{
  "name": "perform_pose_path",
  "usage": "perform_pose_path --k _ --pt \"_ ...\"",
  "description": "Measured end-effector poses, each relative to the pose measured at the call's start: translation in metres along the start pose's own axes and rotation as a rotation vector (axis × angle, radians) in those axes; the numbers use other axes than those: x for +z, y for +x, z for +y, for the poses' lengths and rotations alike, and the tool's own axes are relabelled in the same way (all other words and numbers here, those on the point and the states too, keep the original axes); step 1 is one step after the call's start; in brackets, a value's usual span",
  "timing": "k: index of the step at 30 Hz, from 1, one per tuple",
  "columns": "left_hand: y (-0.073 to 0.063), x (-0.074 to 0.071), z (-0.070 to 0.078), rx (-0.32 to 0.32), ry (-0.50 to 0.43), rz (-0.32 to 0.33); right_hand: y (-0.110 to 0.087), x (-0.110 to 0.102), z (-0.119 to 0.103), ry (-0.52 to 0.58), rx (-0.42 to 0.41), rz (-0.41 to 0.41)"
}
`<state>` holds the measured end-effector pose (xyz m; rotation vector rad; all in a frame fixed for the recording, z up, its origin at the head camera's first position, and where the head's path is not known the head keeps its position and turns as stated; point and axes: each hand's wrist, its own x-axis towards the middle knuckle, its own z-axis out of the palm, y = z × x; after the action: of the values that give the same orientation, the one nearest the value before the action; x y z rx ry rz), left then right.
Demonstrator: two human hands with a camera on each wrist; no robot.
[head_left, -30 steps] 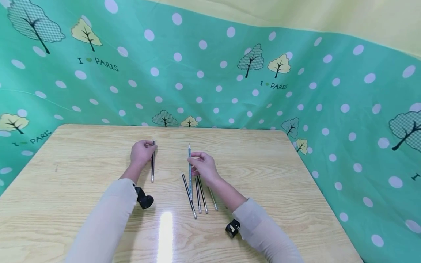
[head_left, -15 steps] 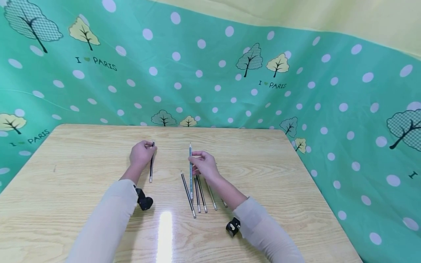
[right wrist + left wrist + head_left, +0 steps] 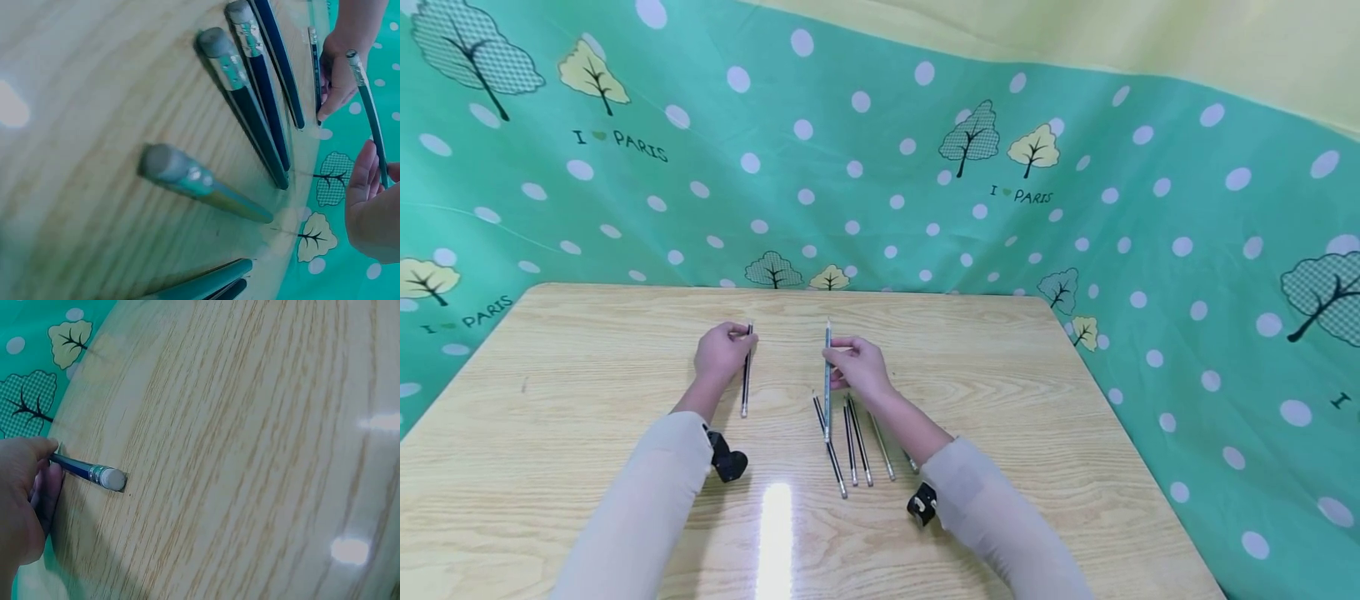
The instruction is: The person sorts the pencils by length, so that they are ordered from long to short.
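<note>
My left hand (image 3: pixel 721 357) pinches a dark pencil (image 3: pixel 746 387) near its far end, with the eraser end toward me. That eraser end (image 3: pixel 112 479) sits low over the wood in the left wrist view. My right hand (image 3: pixel 861 371) holds a light blue pencil (image 3: pixel 827 404) between thumb and fingers, tip pointing away. In the right wrist view this blue pencil (image 3: pixel 370 115) looks raised off the table. Below it lies a dark pencil (image 3: pixel 837 473), partly covered from the head view. Beside that are two more dark pencils and a gold one (image 3: pixel 882 446).
A green-ended pencil (image 3: pixel 912 462) lies partly behind my right forearm; the right wrist view shows teal and dark pencils (image 3: pixel 206 281) at its bottom edge. The wooden table (image 3: pixel 1000 375) ends at a green dotted cloth (image 3: pixel 880 167) at the back and right.
My right hand has shifted slightly left and away from me with the blue pencil. The left hand and its dark pencil have stayed nearly in place; the loose pencils lie as before.
</note>
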<state>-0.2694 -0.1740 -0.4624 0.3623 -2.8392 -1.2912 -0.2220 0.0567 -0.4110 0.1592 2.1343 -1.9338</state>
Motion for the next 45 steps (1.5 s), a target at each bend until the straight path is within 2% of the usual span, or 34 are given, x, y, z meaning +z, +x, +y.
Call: perform_pose_path --k 6,20,31,45 --pt "0.0 0.0 -0.003 0.002 -0.012 0.004 0.009 0.011 -0.004 -0.01 -0.024 0.003" --pt "-0.002 0.0 -0.003 -0.008 -0.019 0.003 0.021 0.039 -0.021 -0.015 -0.024 0.014" --pt "-0.002 0.0 -0.005 -0.03 -0.03 -0.027 0.036 0.071 -0.016 -0.004 0.016 0.11" --pt "-0.003 -0.003 -0.001 -0.012 -0.031 0.001 0.046 0.092 -0.004 -0.01 0.04 0.167"
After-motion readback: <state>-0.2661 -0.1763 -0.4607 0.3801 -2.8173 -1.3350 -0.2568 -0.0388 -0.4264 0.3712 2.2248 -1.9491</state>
